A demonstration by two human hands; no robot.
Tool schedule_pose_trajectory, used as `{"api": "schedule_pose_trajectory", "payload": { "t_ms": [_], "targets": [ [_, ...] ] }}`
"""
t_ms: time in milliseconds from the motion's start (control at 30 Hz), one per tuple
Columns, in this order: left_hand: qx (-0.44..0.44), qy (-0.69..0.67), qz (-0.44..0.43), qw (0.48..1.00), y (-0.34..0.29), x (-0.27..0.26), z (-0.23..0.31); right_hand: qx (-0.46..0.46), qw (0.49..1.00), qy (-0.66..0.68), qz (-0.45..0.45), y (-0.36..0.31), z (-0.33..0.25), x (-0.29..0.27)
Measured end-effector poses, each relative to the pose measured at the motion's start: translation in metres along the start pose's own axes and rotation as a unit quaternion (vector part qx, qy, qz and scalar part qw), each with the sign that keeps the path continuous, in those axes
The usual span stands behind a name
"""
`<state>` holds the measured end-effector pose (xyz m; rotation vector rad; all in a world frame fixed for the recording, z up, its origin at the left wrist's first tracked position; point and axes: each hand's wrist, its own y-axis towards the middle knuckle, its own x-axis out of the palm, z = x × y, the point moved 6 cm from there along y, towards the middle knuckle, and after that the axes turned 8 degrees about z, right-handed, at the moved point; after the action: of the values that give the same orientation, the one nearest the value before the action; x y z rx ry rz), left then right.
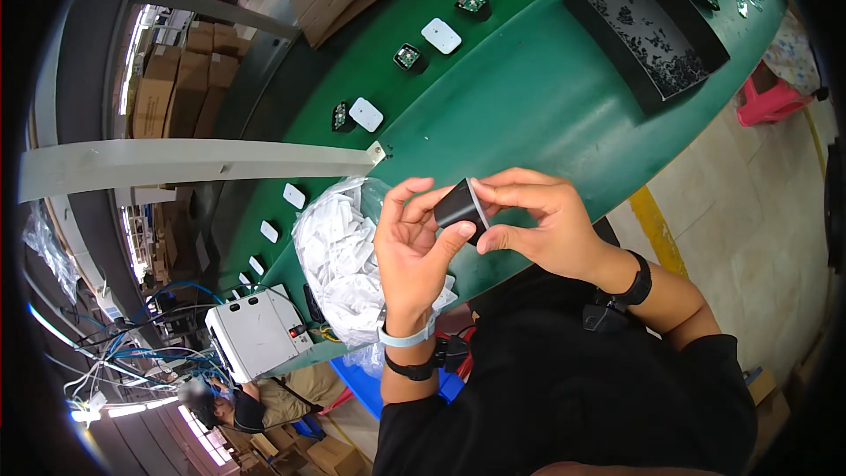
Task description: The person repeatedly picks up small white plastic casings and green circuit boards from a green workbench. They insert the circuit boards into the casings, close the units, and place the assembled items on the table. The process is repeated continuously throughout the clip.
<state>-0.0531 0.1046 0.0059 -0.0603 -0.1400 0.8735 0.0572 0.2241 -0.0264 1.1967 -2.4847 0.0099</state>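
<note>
Between my two hands, over the near edge of the green bench (546, 137), is a small black box-shaped housing (455, 204). A thin pale plate (478, 201) lies against its right side. My left hand (412, 251) is closed around the housing, thumb on the near side. With fingertips and thumb, my right hand (551, 219) pinches the pale plate at its edge against the housing. The inside of the housing is hidden. Just left of my left hand sits a clear plastic bag (339, 256) full of white flat parts.
Black housings with circuit boards (407, 57) and white covers (441, 36) line the far bench. A black tray (652, 97) holds small black bits. A pale metal post (203, 159) crosses at left, near a grey box-shaped machine (256, 335). Another person (251, 410) sits beyond it.
</note>
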Motion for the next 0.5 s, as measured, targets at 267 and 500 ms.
{"api": "schedule_pose_trajectory", "payload": {
  "t_ms": [267, 500],
  "targets": [
    [-0.105, -0.136, 0.153, 0.973, -0.019, -0.029, -0.050, -0.199, 0.938, -0.284, 0.023, 0.003, 0.012, 0.030],
    [0.011, 0.077, 0.198, 0.977, -0.011, -0.136, -0.023, -0.190, 0.941, -0.238, -0.148, 0.002, 0.022, 0.095]
  ]
}}
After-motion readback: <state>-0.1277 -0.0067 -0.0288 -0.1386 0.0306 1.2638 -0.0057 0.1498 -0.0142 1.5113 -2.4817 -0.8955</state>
